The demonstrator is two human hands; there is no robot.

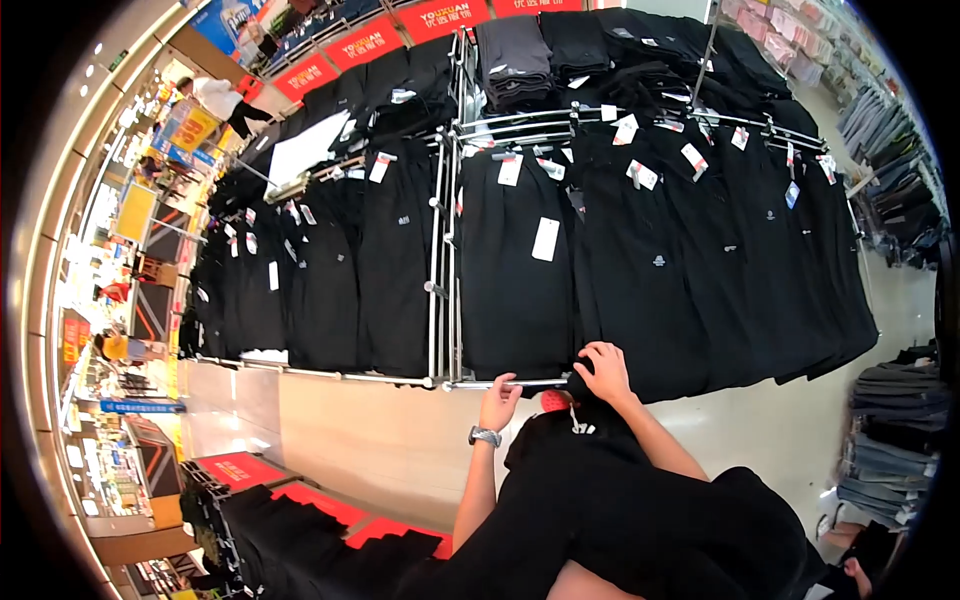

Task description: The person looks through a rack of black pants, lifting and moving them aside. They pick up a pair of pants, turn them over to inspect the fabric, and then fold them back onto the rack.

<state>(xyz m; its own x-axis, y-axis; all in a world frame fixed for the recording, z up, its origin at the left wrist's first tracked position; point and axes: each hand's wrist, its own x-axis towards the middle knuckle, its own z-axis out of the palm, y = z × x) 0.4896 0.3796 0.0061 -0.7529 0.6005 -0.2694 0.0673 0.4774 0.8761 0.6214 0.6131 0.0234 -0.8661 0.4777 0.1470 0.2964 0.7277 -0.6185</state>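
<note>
My left hand [500, 402], with a silver watch [484, 436] on its wrist, is at the low metal rail [540, 383] of the rack, its fingers curled over the bar. Just to its right, my right hand [605, 372] has its fingers bent onto the lower hem of black trousers [640, 300] hanging from the rack. Other black trousers [512, 290] hang beside them, above my left hand. White paper tags [545, 240] are attached to several pairs. A dark bit of cloth under my right hand is hard to make out.
Folded dark trousers [515, 60] lie on top of the rack. Metal uprights [437, 260] divide it. Behind me to the left, black clothes [300, 545] hang by red signs [240, 468]. Stacked jeans [890, 430] stand at the right. A person [215, 98] walks at the far left.
</note>
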